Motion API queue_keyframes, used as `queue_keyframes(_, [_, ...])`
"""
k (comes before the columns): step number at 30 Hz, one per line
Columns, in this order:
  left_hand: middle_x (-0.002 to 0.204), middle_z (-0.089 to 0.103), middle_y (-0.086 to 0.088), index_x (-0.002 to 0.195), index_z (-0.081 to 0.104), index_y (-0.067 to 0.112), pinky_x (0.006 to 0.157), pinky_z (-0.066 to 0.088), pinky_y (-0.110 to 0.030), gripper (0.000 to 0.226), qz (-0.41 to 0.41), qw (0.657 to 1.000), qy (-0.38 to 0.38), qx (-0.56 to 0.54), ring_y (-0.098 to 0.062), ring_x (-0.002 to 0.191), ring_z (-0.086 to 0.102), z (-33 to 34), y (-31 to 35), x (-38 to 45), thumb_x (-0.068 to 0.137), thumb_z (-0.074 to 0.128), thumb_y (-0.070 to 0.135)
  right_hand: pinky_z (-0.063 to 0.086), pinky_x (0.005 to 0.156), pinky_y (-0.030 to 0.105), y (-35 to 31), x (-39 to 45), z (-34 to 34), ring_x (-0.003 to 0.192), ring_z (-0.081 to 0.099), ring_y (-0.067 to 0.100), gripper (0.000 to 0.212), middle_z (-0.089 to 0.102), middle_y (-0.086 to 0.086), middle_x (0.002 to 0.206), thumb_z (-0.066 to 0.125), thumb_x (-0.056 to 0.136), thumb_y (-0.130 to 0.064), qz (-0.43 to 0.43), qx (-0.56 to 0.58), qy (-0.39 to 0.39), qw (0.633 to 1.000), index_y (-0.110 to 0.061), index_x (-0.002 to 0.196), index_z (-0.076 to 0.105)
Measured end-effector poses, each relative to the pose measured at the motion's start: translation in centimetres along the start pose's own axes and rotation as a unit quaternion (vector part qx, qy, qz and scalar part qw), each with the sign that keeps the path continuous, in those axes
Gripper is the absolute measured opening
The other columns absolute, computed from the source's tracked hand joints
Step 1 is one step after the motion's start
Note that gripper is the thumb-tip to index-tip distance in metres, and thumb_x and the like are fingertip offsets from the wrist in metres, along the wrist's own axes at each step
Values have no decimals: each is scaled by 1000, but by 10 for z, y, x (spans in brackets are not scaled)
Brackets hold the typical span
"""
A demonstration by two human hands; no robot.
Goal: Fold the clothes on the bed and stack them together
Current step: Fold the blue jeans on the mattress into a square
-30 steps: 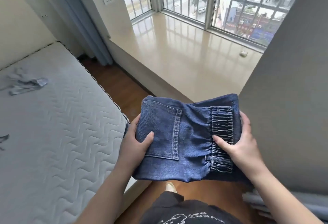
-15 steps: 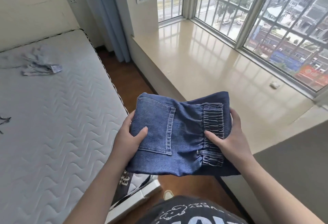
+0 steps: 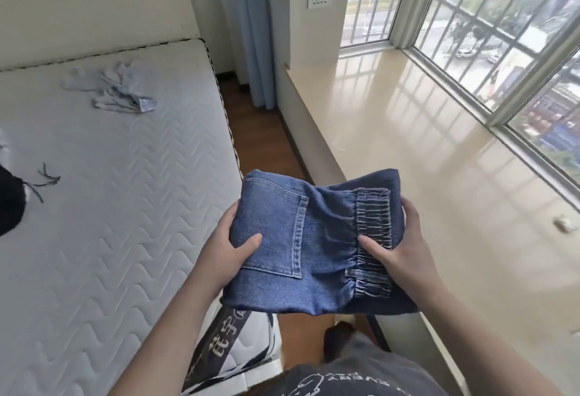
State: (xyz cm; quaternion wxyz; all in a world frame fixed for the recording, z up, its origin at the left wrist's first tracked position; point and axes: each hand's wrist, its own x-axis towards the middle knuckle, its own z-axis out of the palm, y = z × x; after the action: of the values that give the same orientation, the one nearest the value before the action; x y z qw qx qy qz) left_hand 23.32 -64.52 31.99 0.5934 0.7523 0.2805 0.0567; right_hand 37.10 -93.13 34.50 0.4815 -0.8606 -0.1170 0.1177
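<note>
Folded jeans (image 3: 301, 245) were gripped at opposite edges by left hand (image 3: 230, 246) and right hand (image 3: 400, 249), thumbs on top; crumpled grey garment (image 3: 114, 92) lay on mattress (image 3: 110, 207).

Left hand (image 3: 233, 246): bare forearm extended forward from lower left, thumb laid flat on top of the folded jeans (image 3: 314, 245), remaining fingers curled beneath their left edge. Right hand (image 3: 400, 246): bare forearm extended from lower right, thumb pressed on the elastic waistband, fingers wrapped round the right edge; both hands level, palms facing inward.
</note>
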Motion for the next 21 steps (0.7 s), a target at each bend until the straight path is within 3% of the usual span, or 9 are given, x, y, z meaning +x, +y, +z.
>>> queue_keyframes(7, [137,56,16,139,39,54,108,43,-46,77,-38,993,112,-16,-10,124,56,16,10,55,68,71,50,47,94,34,-5,110,7,106,62,7,94,59,-15,123,84,73,-36,-35,7,-81,996,-38,144,23])
queue_keyframes(12, [134,58,19,139,42,51,109,43,-43,74,-61,981,177,-48,-6,121,58,28,24,82,73,71,37,43,92,27,-14,176,12,112,57,3,92,50,-15,135,81,77,-35,-59,14,-151,987,-38,145,20])
queue_keyframes(17, [136,58,18,140,42,50,110,42,-45,74,-75,969,222,-78,-7,124,56,21,19,87,75,73,35,46,99,37,-24,220,32,117,57,8,93,48,-14,139,81,76,-41,-83,2,-212,974,-40,145,18])
queue_keyframes(21, [136,58,18,140,42,50,110,42,-45,75,-93,957,261,-87,-7,123,57,3,8,86,74,74,37,45,97,33,-39,239,61,111,57,6,95,45,-37,121,80,76,-41,-100,-10,-249,963,-39,147,17])
